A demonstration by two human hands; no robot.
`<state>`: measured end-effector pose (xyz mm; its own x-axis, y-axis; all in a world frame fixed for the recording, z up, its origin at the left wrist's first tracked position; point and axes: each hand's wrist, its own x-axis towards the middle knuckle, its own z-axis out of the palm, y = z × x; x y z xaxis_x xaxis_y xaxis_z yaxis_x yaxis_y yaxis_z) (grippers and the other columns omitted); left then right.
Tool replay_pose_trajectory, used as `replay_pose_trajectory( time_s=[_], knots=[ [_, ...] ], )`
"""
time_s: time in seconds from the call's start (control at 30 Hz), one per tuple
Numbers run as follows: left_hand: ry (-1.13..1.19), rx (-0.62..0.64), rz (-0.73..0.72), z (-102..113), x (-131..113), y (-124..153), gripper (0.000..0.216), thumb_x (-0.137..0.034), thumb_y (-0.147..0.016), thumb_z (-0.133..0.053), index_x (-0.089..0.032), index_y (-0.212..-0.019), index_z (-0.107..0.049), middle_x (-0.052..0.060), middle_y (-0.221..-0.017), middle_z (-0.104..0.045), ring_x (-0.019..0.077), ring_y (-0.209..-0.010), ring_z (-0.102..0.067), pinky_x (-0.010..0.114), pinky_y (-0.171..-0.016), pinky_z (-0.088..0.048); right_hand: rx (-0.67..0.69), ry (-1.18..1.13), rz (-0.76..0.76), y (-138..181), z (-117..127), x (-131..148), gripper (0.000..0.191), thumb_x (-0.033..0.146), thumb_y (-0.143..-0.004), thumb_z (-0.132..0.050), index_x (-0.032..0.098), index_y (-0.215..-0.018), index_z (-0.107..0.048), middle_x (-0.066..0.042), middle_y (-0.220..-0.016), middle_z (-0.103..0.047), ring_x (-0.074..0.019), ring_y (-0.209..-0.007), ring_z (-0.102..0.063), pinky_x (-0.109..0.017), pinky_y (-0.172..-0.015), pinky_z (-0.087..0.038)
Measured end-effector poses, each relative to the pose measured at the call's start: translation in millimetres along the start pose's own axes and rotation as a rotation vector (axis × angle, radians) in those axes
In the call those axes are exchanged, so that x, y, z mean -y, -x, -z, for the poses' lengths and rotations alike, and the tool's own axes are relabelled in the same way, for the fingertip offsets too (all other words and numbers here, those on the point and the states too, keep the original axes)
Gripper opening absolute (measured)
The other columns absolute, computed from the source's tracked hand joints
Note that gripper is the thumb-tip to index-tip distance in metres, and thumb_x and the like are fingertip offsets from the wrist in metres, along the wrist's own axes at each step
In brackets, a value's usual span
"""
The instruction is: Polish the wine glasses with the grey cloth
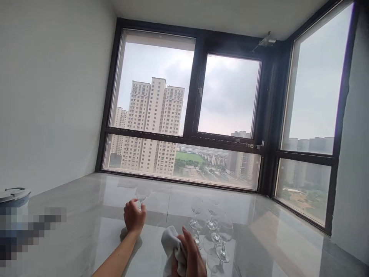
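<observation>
My left hand (134, 216) is closed round the stem of a clear wine glass (142, 195), whose bowl stands just above my fingers over the glossy grey floor (86, 231). My right hand (190, 257) grips a crumpled white cloth (172, 243) near the bottom edge of the view. Several clear wine glasses (215, 231) stand upright in a group just right of the cloth, close to my right hand.
A white lidded bucket (14, 196) sits at the far left by the white wall. Dark-framed floor-to-ceiling windows (187, 115) close off the far side and the right side of the room. A blurred-out patch covers the lower left.
</observation>
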<state>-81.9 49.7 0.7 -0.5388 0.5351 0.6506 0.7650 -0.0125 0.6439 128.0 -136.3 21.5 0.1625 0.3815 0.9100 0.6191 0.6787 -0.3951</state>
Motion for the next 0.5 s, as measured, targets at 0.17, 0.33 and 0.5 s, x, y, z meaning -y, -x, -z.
replay_pose_trajectory(
  time_s=[0.17,0.33,0.5],
  knots=[
    [-0.022,0.214,0.266,-20.2,10.5,-12.1,0.075,-0.043,-0.089,-0.058,-0.016,-0.152,-0.029,0.023,-0.150,-0.051,0.0360,-0.137,-0.051,0.047,-0.108,-0.040,0.273,0.030,-0.165,24.9,-44.7,-52.8,0.080,0.003,-0.080,-0.048,0.032,-0.154,-0.043,-0.008,-0.122,-0.075,-0.0241,-0.111,-0.074,-0.033,-0.086,-0.062],
    [-0.002,0.427,0.310,-31.9,15.1,-17.4,0.069,-0.035,-0.092,-0.055,-0.022,-0.153,-0.027,0.013,-0.137,-0.069,0.0285,-0.136,-0.057,0.048,-0.119,-0.023,0.414,0.373,-0.358,43.9,-52.4,-83.4,0.092,0.005,-0.062,-0.062,0.032,-0.149,-0.050,-0.010,-0.117,-0.076,-0.0358,-0.111,-0.071,-0.047,-0.091,-0.056],
    [-0.091,0.492,0.241,-30.9,19.7,-17.7,0.040,-0.033,-0.099,-0.043,-0.024,-0.136,-0.052,0.010,-0.121,-0.077,0.0272,-0.124,-0.065,0.047,-0.114,-0.026,0.466,0.409,-0.500,45.3,-55.5,-79.9,0.089,0.005,-0.063,-0.060,0.037,-0.145,-0.054,-0.006,-0.106,-0.077,-0.0334,-0.101,-0.073,-0.038,-0.077,-0.055]
  ],
)
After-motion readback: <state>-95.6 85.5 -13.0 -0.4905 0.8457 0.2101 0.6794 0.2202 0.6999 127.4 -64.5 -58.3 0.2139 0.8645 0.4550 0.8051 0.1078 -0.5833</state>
